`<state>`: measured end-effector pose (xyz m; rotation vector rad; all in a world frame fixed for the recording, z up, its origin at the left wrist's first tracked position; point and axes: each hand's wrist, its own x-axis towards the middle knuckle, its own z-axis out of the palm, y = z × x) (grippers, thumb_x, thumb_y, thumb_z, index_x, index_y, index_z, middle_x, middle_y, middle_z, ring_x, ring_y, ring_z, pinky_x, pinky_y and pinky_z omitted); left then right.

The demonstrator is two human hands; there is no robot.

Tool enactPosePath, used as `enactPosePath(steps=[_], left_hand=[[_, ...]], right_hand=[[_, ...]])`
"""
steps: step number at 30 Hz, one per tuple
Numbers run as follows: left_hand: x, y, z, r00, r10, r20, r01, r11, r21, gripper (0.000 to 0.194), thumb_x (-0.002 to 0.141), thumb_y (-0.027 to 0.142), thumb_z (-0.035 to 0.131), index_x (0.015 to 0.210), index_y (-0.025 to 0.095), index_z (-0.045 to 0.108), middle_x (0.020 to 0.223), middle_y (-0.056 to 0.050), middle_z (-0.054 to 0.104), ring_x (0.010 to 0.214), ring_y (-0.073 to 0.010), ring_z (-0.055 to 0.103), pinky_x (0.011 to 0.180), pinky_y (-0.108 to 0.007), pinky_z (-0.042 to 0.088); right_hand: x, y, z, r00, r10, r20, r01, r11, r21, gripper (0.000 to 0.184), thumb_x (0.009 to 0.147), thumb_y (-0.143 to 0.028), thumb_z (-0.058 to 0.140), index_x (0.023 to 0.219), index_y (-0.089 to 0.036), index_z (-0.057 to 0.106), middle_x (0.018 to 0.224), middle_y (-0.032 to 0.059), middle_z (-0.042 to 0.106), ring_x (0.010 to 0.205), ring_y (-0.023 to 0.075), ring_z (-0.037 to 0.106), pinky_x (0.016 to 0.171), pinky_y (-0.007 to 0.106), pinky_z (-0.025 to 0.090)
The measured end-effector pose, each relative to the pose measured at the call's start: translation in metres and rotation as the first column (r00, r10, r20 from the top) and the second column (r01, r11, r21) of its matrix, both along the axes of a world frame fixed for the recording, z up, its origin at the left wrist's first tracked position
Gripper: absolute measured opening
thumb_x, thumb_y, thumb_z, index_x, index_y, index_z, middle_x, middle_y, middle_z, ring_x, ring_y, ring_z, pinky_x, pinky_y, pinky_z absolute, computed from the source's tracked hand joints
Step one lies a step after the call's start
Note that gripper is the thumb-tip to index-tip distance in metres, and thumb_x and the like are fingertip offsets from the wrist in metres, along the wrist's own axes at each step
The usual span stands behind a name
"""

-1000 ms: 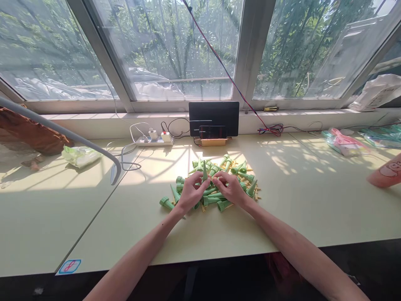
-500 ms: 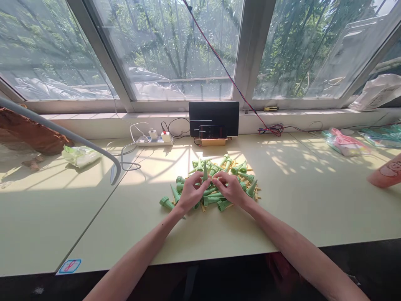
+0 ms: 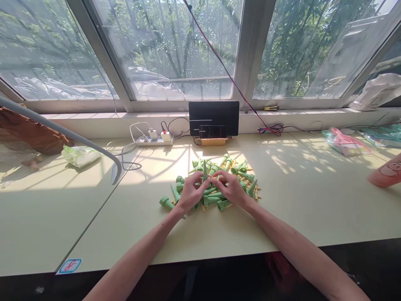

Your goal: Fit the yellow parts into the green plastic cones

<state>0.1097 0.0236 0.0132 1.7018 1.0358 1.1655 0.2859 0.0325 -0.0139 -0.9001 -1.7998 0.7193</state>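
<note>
My left hand [image 3: 191, 191] is closed around a green plant watering spike [image 3: 205, 170], whose pointed end stands upright above the fingers. Close beside it, the fingertips of my right hand [image 3: 231, 189] are pinched together at the spike's lower end; what they hold is too small and hidden to make out. Both hands are over a loose pile of similar green spikes [image 3: 212, 200] with ribbed, wide ends, lying in many directions. Small yellow stick-like pieces [image 3: 258, 192] are mixed in among them. One spike [image 3: 166, 202] lies at the pile's left edge.
Behind the pile, a dark tablet [image 3: 214, 113] and a phone [image 3: 213, 131] lean on a stand. A power strip [image 3: 155, 141] with plugs is left of them. A grey curved lamp arm [image 3: 78, 140] reaches in from the left. A pink cup [image 3: 387, 171] is at far right.
</note>
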Motion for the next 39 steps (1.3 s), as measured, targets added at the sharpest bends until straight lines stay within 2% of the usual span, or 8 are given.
enactPosePath(steps=[6,11,16,20,25,31,39], left_hand=[[-0.0004,0.0010,-0.0011,1.000,-0.001,-0.006,0.001,1.000,0.010,0.022,0.087,0.038,0.061,0.094,0.017,0.067,0.090,-0.005,0.059,0.077,-0.0142,0.057,0.060,-0.022,0.050],[-0.0004,0.0008,-0.0009,1.000,0.001,-0.007,-0.001,1.000,0.006,0.023,0.087,0.039,0.062,0.090,0.017,0.065,0.089,-0.005,0.059,0.079,-0.0153,0.058,0.060,-0.022,0.050],[-0.0006,0.0006,-0.0012,1.000,-0.007,-0.013,0.007,1.000,0.013,0.022,0.088,0.038,0.061,0.093,0.018,0.066,0.088,-0.004,0.058,0.072,-0.0130,0.054,0.059,-0.022,0.050],[-0.0009,0.0005,-0.0012,1.000,-0.008,-0.012,0.009,1.000,0.010,0.022,0.087,0.039,0.062,0.094,0.018,0.066,0.089,-0.005,0.059,0.074,-0.0139,0.056,0.059,-0.022,0.049],[-0.0004,0.0008,-0.0013,1.000,0.006,-0.009,-0.006,1.000,0.012,0.024,0.086,0.040,0.062,0.091,0.018,0.066,0.088,-0.005,0.060,0.074,-0.0139,0.058,0.058,-0.022,0.050],[-0.0006,0.0010,-0.0015,1.000,-0.002,-0.006,0.002,1.000,0.008,0.025,0.087,0.041,0.062,0.093,0.018,0.066,0.090,-0.005,0.061,0.082,-0.0166,0.061,0.059,-0.022,0.051],[-0.0001,0.0005,-0.0006,1.000,-0.001,-0.014,0.001,1.000,0.012,0.025,0.087,0.041,0.062,0.094,0.018,0.067,0.089,-0.005,0.061,0.079,-0.0156,0.059,0.057,-0.021,0.050]], right_hand=[[0.0000,-0.0005,0.0005,1.000,-0.016,0.017,0.016,1.000,0.003,0.026,0.095,-0.042,0.051,0.085,-0.019,0.056,0.051,-0.0091,0.032,0.048,0.0084,0.025,0.048,0.024,0.023],[-0.0007,-0.0009,0.0016,1.000,-0.009,0.008,0.008,1.000,0.003,0.024,0.094,-0.042,0.053,0.091,-0.019,0.057,0.051,-0.0094,0.032,0.048,0.0088,0.026,0.049,0.023,0.025],[-0.0010,-0.0010,0.0032,0.999,-0.034,0.025,0.034,0.999,-0.001,0.030,0.095,-0.045,0.051,0.083,-0.019,0.057,0.051,-0.0082,0.034,0.048,0.0089,0.026,0.048,0.024,0.023],[-0.0008,-0.0010,0.0024,1.000,-0.024,0.016,0.024,1.000,-0.006,0.028,0.094,-0.046,0.052,0.090,-0.019,0.058,0.050,-0.0092,0.032,0.047,0.0090,0.026,0.048,0.024,0.024],[-0.0002,-0.0003,0.0015,0.999,-0.039,0.034,0.039,0.999,0.000,0.032,0.095,-0.047,0.050,0.083,-0.019,0.058,0.050,-0.0084,0.032,0.047,0.0089,0.026,0.048,0.024,0.023],[-0.0001,-0.0009,0.0027,1.000,-0.021,0.016,0.021,1.000,0.003,0.027,0.094,-0.045,0.053,0.088,-0.019,0.057,0.050,-0.0094,0.031,0.048,0.0090,0.025,0.049,0.023,0.024],[-0.0004,-0.0001,0.0018,0.998,-0.049,0.048,0.049,0.999,-0.006,0.036,0.095,-0.052,0.048,0.082,-0.019,0.057,0.050,-0.0076,0.034,0.047,0.0093,0.026,0.048,0.024,0.024]])
